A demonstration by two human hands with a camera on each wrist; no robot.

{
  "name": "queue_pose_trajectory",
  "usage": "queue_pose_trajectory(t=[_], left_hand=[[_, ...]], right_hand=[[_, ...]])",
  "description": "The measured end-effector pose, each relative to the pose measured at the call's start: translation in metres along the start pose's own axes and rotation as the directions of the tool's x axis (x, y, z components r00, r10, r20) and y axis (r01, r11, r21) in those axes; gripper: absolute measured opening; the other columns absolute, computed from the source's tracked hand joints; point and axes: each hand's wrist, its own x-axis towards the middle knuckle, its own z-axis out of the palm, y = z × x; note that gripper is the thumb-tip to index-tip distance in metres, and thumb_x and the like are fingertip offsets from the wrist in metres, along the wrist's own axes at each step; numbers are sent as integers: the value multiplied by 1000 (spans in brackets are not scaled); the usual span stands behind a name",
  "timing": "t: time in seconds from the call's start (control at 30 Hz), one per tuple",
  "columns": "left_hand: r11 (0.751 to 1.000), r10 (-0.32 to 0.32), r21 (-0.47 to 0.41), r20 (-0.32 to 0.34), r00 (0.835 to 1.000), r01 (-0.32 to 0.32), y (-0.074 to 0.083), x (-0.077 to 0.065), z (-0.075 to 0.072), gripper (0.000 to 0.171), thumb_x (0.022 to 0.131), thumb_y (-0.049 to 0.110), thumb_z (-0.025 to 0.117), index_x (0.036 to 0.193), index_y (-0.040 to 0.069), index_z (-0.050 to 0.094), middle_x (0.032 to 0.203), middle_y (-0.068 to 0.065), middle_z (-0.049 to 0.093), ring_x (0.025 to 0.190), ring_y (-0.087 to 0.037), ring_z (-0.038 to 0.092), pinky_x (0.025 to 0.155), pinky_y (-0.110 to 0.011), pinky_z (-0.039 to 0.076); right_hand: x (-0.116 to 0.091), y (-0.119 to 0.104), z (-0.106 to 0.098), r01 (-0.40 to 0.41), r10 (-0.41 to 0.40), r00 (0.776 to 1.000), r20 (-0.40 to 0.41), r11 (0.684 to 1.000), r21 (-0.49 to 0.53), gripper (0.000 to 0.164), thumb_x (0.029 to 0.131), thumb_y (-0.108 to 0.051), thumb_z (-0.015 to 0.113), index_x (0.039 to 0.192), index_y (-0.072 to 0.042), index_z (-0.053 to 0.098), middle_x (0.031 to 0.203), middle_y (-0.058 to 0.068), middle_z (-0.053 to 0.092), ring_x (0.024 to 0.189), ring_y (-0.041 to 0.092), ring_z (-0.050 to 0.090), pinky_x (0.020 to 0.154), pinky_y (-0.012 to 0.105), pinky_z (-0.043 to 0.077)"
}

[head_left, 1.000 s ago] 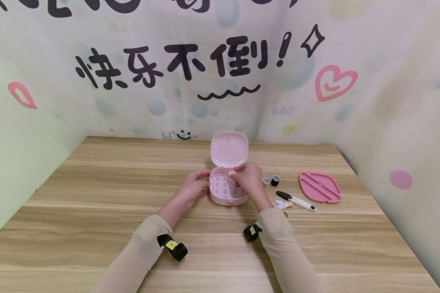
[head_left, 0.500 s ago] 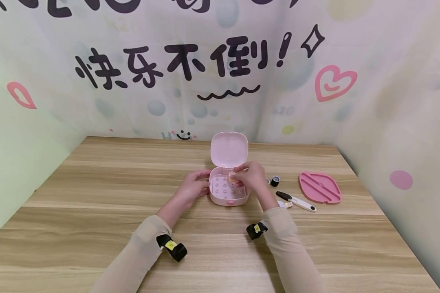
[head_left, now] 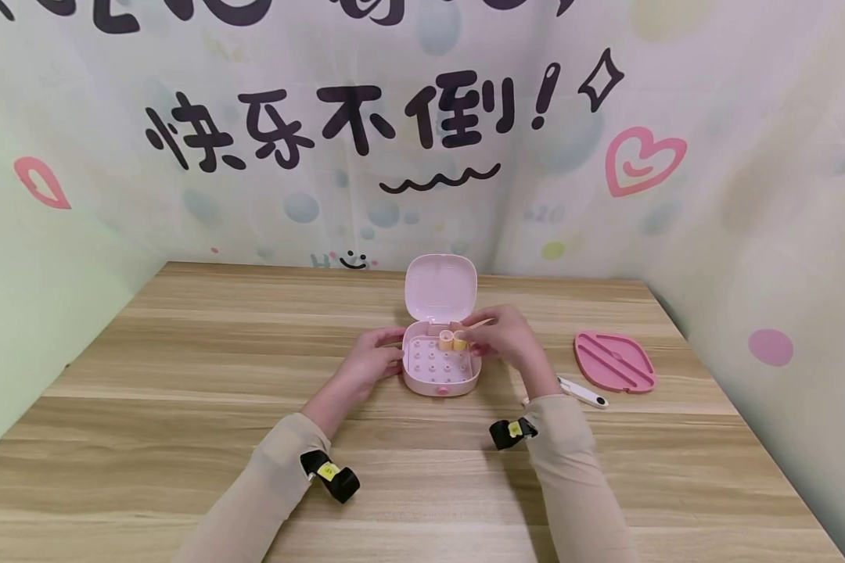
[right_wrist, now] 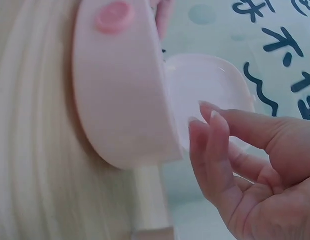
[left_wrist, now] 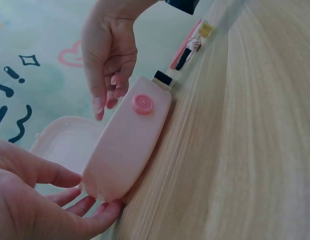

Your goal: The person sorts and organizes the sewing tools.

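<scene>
A pink sewing box (head_left: 422, 386) stands on the table with its lid (head_left: 440, 288) raised. Rows of small pegs line its inside. Side by side at the back right of the pegs are a peach spool (head_left: 446, 341) and a yellow spool (head_left: 460, 341). My left hand (head_left: 368, 361) grips the box's left side, thumb at the rim and fingers round the lower edge in the left wrist view. By the right rim, my right hand (head_left: 503, 338) hovers with loosely bent fingers; in the right wrist view nothing shows between thumb and fingertips (right_wrist: 215, 116).
A pink slotted tray (head_left: 630, 367) lies to the right. The white handle of thread snips (head_left: 583, 392) shows beside my right wrist, which hides the rest. Beyond the box in the left wrist view stands a black thread spool (left_wrist: 163, 78).
My right hand has let go of the peach spool and moved right, bringing the yellow spool into sight. The left hand has kept its hold on the box.
</scene>
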Motion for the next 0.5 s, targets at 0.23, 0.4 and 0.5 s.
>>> queue_pose_trajectory(t=[0.23,0.4,0.5], left_hand=[[1000,-2,-3,-8,1000,2,1,0,1,49,101,-11,47,150,-10,50,156,-28,50,130,-36,58,113,-51,52],[1000,0,-2,-11,1000,0,2,1,1,49,100,-12,48,149,-10,50,155,-28,50,129,-36,58,110,-49,54],[1000,0,-10,-16,1000,0,2,1,1,50,100,-12,47,149,-10,50,155,-28,51,128,-35,59,109,-47,55]], right_hand=[[-2,4,-20,-4,5,999,36,999,-44,37,96,-8,76,129,8,68,103,15,74,72,12,65,75,28,63],[-5,5,-33,-15,21,998,61,996,-90,41,99,-11,73,135,6,65,115,17,72,83,16,67,83,31,64],[-8,6,-41,-15,23,997,77,995,-103,44,100,-12,72,138,6,63,124,18,69,89,18,66,88,32,63]])
